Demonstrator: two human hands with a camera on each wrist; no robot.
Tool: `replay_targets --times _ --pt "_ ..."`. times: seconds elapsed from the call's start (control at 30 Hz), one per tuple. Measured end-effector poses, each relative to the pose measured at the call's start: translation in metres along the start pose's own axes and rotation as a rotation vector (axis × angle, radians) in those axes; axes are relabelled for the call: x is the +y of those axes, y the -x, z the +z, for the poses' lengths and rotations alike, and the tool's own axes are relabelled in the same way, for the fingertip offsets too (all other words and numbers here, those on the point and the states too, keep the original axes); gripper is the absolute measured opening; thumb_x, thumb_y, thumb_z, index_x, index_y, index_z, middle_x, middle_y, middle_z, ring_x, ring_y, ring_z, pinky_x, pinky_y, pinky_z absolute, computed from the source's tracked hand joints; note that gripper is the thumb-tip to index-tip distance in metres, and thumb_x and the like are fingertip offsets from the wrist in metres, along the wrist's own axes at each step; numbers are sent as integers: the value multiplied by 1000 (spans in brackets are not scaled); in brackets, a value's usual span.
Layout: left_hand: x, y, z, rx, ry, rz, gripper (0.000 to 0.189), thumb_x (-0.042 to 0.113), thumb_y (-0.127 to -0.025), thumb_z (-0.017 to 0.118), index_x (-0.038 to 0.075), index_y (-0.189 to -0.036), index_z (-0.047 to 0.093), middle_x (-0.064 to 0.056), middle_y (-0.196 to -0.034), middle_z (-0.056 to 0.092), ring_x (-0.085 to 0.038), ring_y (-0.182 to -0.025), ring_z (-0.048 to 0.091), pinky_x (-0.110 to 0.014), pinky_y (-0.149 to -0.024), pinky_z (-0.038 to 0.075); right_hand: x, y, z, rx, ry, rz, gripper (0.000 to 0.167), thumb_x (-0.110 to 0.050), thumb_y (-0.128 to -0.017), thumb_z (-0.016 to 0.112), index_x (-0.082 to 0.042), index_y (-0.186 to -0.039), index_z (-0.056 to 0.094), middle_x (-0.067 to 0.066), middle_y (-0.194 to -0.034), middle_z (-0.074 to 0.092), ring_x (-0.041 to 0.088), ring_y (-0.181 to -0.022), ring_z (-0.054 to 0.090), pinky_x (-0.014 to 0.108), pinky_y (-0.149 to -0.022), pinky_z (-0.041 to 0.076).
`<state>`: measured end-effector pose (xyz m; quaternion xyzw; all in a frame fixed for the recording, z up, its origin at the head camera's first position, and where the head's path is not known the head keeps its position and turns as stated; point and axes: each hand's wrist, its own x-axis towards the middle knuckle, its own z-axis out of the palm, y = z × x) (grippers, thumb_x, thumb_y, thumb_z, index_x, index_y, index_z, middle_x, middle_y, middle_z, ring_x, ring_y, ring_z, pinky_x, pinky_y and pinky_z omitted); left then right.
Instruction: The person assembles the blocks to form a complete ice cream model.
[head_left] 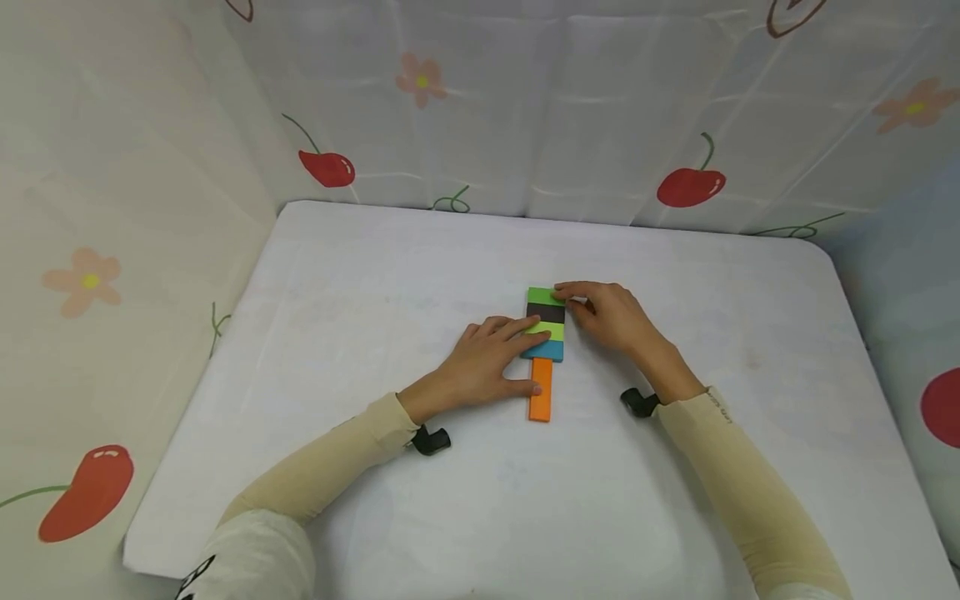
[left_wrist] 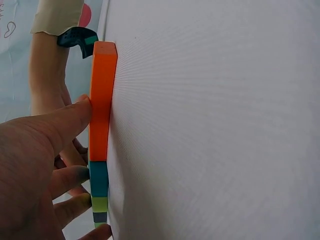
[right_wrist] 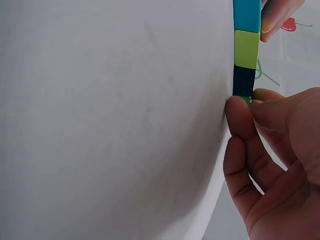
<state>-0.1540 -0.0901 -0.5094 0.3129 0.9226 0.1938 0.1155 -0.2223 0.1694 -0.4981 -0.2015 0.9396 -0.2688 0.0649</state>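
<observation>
Flat blocks lie together on the white table. At the far end is a green block [head_left: 541, 296], then a black block [head_left: 545, 313], a lime block [head_left: 553, 331] and a blue block [head_left: 552, 352], side by side. An orange block [head_left: 541, 406] meets the blue one end-on, pointing toward the person. My left hand [head_left: 480, 363] rests over them, fingers stretched across the lime and blue blocks, thumb on the orange block's left side. With thumb and fingers, my right hand [head_left: 613, 317] pinches the right end of the green block, largely hidden in the right wrist view.
The white table [head_left: 360, 275] has rounded corners and stands against curtains [head_left: 525, 108] printed with cherries and flowers. A dark wrist device [head_left: 431, 440] sits under the left wrist, another dark device [head_left: 638, 403] under the right.
</observation>
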Motion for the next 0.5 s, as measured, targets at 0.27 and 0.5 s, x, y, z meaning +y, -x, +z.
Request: replay_targets --times 0.27,0.5 --pt "-2 0 0 -7 7 2 83 66 -97 70 36 -167 39 6 -180 27 -26 -159 33 -53 -116 38 -2 14 -4 21 -7 -17 34 -16 -108 65 -13 -141 70 10 -149 69 32 -119 72 52 -103 59" --pt "-2 0 1 -19 39 15 80 62 -98 72 32 -166 42 2 -179 30 -28 -162 26 -55 -119 37 5 40 -11 55 -10 -25 34 -18 -106 68 -14 -140 71 11 -134 75 28 -100 71 49 -90 60"
